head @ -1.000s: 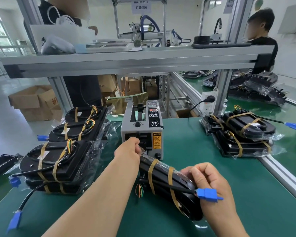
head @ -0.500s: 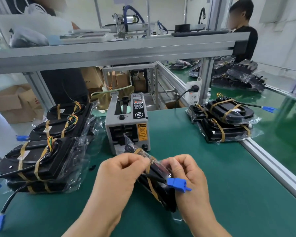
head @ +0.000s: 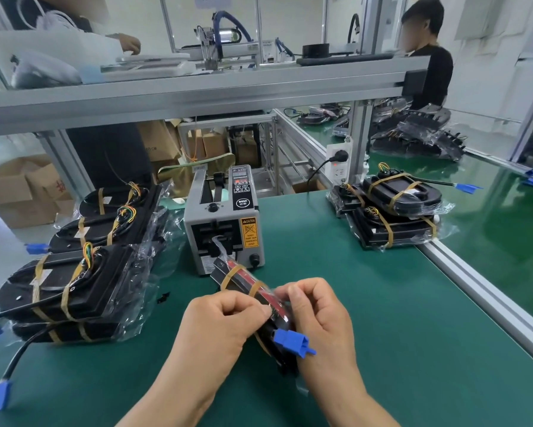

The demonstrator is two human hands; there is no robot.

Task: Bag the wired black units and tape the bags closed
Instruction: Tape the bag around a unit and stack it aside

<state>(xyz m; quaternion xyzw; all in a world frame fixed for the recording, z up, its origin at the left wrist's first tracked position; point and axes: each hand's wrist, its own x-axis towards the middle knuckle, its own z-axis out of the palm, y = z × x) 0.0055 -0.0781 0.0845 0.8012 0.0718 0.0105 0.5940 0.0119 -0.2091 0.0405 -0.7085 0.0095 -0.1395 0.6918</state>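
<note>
Your left hand (head: 225,331) and right hand (head: 322,328) have fingers (head: 302,298) clamped on the bagged unit (head: 240,277), held on edge before the tape dispenser (head: 225,223) on the counter (head: 366,303). Press the tape flat across the fold.

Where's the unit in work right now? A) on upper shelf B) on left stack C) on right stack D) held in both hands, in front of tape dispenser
D: left hand and right hand both grip the bagged unit just before the tape dispenser.
</note>
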